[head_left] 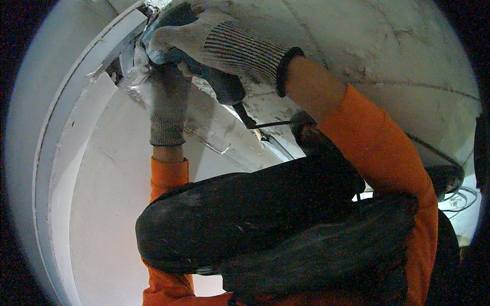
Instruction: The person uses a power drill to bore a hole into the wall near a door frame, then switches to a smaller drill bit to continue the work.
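A corded power tool with a dark blue-green body is at the upper left, its front end against the edge of a white frame. My right hand, in a grey knit glove with a striped cuff, is closed over the tool's body. From below, my gloved left hand reaches up to the tool's front and seems wrapped round it; most of its fingers are hidden. The tool's working tip is out of sight between the hands and the frame. A black cable runs from the back of its handle toward the right.
A long white frame curves down the left side. Crumpled clear plastic hangs beside my left wrist. A stained, dusty pale surface spans the upper right. My dark-trousered bent knees fill the lower middle. Loose cable lies at the far right.
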### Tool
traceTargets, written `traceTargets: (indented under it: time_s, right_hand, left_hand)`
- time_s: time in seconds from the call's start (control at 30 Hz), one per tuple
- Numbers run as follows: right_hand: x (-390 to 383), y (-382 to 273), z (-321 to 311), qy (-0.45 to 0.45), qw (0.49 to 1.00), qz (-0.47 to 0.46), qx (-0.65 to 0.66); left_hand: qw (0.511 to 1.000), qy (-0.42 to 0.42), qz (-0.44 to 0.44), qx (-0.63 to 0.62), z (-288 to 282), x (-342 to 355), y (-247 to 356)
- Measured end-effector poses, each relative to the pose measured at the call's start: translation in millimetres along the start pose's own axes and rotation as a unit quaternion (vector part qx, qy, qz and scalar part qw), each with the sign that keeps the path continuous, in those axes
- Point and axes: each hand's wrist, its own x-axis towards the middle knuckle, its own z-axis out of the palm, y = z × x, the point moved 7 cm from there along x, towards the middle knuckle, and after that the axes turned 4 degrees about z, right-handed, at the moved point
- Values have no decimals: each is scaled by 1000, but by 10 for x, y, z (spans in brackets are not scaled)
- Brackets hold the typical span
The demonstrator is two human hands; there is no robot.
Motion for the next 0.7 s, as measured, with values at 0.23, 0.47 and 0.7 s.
traceTargets:
  time_s: [0.23, 0.47, 0.7]
  right_hand:
    - [-3, -32, 11, 62, 989, -132, 32]
    - [-43, -22, -3, 74, 993, -92, 17]
    - [-106, -69, -13, 19, 999, 36, 21]
  left_hand:
    - [987, -30, 19, 159, -24, 37, 16]
    - [954, -20, 65, 292, -8, 155, -109]
    - [997, 48, 40, 43, -287, 13, 84]
